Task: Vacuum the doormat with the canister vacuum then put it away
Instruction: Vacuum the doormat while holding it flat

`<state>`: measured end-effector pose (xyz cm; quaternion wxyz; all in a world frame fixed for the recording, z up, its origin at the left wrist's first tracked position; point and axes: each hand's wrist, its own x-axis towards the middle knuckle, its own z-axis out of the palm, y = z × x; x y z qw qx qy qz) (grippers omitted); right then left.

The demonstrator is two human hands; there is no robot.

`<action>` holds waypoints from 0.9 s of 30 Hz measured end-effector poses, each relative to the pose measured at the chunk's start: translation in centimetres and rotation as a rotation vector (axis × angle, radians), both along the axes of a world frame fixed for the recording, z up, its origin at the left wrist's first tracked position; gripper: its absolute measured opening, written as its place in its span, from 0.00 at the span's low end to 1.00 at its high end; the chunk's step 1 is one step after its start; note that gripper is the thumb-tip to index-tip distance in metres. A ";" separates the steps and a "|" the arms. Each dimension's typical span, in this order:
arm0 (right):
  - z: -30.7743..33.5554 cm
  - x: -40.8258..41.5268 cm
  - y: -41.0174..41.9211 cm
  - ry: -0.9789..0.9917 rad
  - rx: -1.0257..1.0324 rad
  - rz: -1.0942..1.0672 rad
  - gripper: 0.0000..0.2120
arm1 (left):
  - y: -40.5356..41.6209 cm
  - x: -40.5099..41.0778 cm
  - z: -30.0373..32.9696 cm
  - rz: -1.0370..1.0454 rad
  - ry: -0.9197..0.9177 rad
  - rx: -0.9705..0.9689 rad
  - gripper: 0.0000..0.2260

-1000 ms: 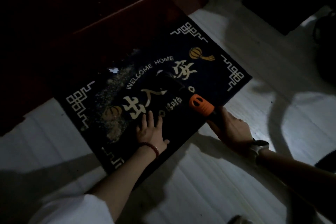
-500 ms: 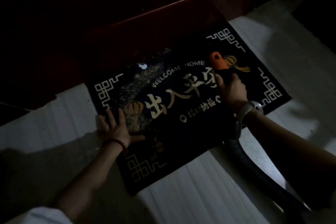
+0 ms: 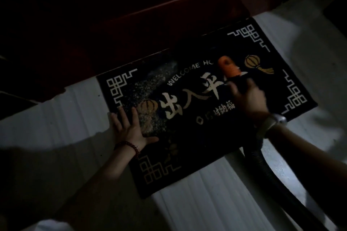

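A dark doormat point(image 3: 197, 142) with white characters, "WELCOME" lettering and orange lanterns lies tilted on the pale floor. Light specks of dirt point(image 3: 148, 92) cover its left part. My left hand point(image 3: 129, 127) lies flat with spread fingers on the mat's left edge, beside the dirt. My right hand point(image 3: 247, 97) grips the vacuum handle, whose orange piece point(image 3: 228, 68) sticks out above my fingers over the mat's upper middle. The black ribbed hose point(image 3: 277, 178) runs from that hand down to the lower right. The nozzle tip is lost in the dark.
A dark red wooden door or cabinet front point(image 3: 131, 24) stands right behind the mat's far edge. Pale floor point(image 3: 206, 202) with striped texture surrounds the mat. The scene is dim, with heavy shadows at the left and bottom.
My right hand with the orange handle has moved from the mat's near edge up to its upper middle. My left hand has shifted from the mat's centre to its left edge.
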<state>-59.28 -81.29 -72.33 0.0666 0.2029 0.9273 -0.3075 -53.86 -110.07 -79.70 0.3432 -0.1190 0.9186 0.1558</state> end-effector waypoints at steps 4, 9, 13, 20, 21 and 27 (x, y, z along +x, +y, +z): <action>-0.1 -0.9 -1.6 -0.010 -0.060 -0.057 0.23 | 0.4 -0.2 0.3 -0.010 -0.018 0.005 0.55; -0.5 3.1 -7.1 -0.069 -0.024 0.366 0.19 | -0.2 0.1 0.1 -0.005 0.013 -0.002 0.56; 0.9 -0.3 -1.8 -0.041 0.038 0.186 0.20 | -0.5 0.3 0.1 -0.005 0.020 0.041 0.56; -0.7 1.9 -6.1 -0.022 -0.049 0.148 0.20 | -0.4 0.2 0.0 -0.005 0.023 0.035 0.56; -0.9 3.0 -7.9 -0.032 -0.047 0.248 0.20 | -0.4 0.2 0.0 -0.009 0.027 0.033 0.56; 0.2 4.3 -10.5 -0.077 0.033 0.499 0.19 | -0.6 0.4 -0.2 -0.003 0.069 0.025 0.56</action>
